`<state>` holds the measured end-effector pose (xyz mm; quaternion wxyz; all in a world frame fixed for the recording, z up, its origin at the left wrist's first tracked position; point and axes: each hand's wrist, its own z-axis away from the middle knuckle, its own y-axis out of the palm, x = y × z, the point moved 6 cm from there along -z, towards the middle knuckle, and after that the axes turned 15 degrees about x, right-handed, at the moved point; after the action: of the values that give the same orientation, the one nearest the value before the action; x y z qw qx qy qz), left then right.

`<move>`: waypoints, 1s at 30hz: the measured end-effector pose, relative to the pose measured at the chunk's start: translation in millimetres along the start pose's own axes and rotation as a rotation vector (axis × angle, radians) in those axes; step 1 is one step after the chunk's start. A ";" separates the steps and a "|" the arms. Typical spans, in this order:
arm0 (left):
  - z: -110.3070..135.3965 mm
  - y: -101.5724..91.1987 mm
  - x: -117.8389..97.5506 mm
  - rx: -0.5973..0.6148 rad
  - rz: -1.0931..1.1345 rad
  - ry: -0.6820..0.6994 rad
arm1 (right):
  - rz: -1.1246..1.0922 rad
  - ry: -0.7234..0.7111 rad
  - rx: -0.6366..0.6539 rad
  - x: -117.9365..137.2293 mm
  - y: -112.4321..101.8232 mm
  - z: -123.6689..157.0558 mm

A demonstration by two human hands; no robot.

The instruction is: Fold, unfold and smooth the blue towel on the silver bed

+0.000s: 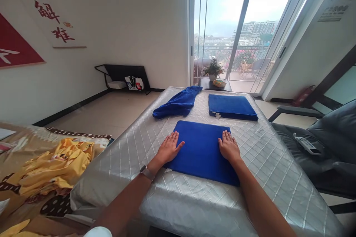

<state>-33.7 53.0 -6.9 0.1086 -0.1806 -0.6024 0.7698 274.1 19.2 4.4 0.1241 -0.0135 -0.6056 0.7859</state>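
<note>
A blue cloth (pixel 200 152), folded into a flat rectangle like a towel, lies in front of me on a silver quilted cover (pixel 130 159). On its left edge rests my left hand (pixel 169 147), fingers stretched out and thumb apart. My right hand (pixel 229 146) lies flat on the right edge, also with fingers extended. Neither hand grips anything. Beyond them, to the right, sits a stack of folded blue cloths (pixel 232 106) with a white tag. A loose, crumpled blue cloth (pixel 179 103) lies at the far left of the cover.
A yellow patterned garment (pixel 61 163) lies on bedding at the left. Right of the cover stands a dark armchair (pixel 328 137) with a power strip (pixel 308 144) on it. A small table (pixel 205 84) with a potted plant (pixel 213 69) stands at the far end, before a sliding glass door.
</note>
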 end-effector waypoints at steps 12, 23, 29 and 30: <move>-43.6 -16.9 -182.2 -0.061 -0.045 0.466 | 0.017 -0.019 0.008 -1.5 0.4 1.2; -77.6 -5.0 -157.6 -0.011 0.023 0.351 | 0.009 -0.002 -0.015 -1.4 1.4 -1.8; -76.8 -16.3 -49.0 -0.026 0.038 0.110 | -0.030 0.006 0.017 -1.2 -0.3 -2.1; -76.1 -16.8 -33.6 -0.037 0.043 0.074 | -0.026 0.008 0.018 -1.2 -0.4 -2.1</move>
<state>27.2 111.9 -1.6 0.1109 -0.2236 -0.6080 0.7537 275.7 21.0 4.0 0.1368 -0.0077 -0.5981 0.7896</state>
